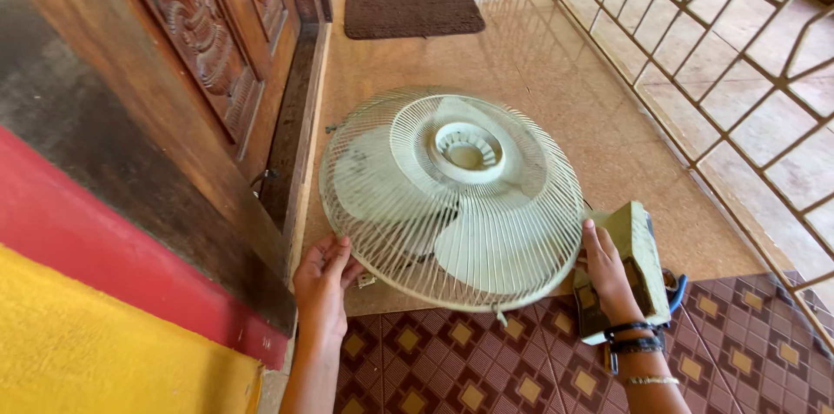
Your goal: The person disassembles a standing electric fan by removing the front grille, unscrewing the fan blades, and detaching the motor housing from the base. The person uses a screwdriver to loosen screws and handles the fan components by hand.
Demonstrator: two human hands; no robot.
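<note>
The fan (452,197) lies face-up on the tiled floor (556,75), its round pale-green wire guard (382,205) uppermost and the blades (486,249) visible through the wires. A circular hub ring (467,149) sits at the centre of the guard. The left hand (323,279) rests against the lower-left rim of the guard with the fingers spread and lightly curled along the edge; it touches the rim but is not clenched around it. The right hand (605,273) is at the lower-right rim, fingers extended and pressed against the guard where it meets the fan base (630,271), a boxy pale-green housing that lies just beside the guard. Whether the right hand grips the rim or only presses on it cannot be told. Dark bands (634,337) and a thin bracelet (650,380) circle the right wrist. A patterned maroon floor mat (486,370) lies under the near edge of the fan. A carved wooden door (200,49) stands to the left, above a red and yellow wall (95,318). A dark doormat (413,14) lies well apart at the far end of the floor, and a metal grille (747,58) runs along the right side.
</note>
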